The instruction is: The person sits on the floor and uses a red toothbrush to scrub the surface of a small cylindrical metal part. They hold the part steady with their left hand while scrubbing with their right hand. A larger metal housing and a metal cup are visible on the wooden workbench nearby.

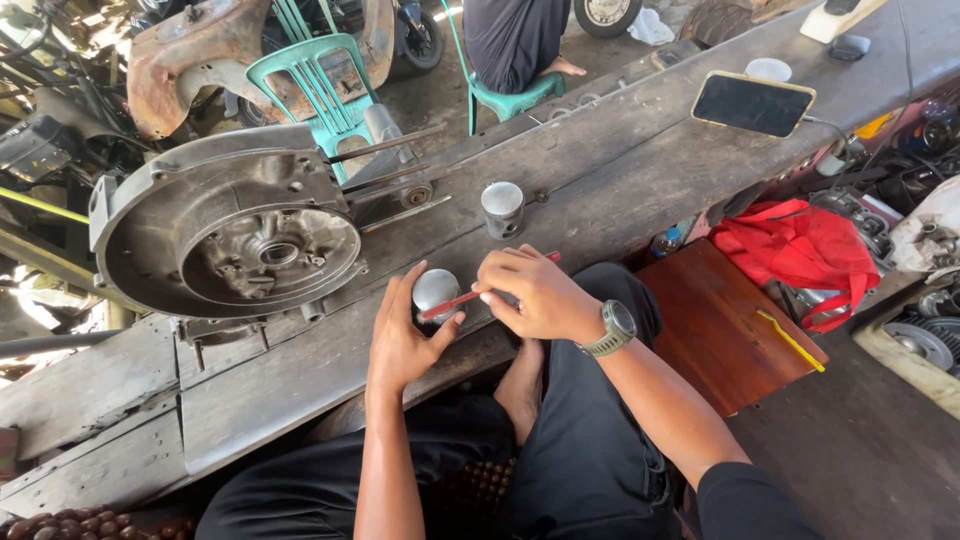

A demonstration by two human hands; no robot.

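Observation:
My left hand (pixel 402 335) cups a round grey metal piston (pixel 435 290) at the near edge of the wooden workbench (pixel 600 170). My right hand (pixel 530 292), with a watch on its wrist, holds a thin red tool (pixel 455 301) whose tip rests across the piston's top. A second grey piston (pixel 502 208) stands upright on the bench just beyond my hands. A large round engine casing (pixel 230 235) lies on the bench to the left, with long studs sticking out toward the right.
A phone (pixel 752 103) lies on the bench at the far right. A red cloth bag (pixel 800 250) and a brown stool top with a yellow toothbrush (pixel 790 340) sit at my right. Green chairs (pixel 320 85) and a seated person (pixel 515 40) are behind the bench.

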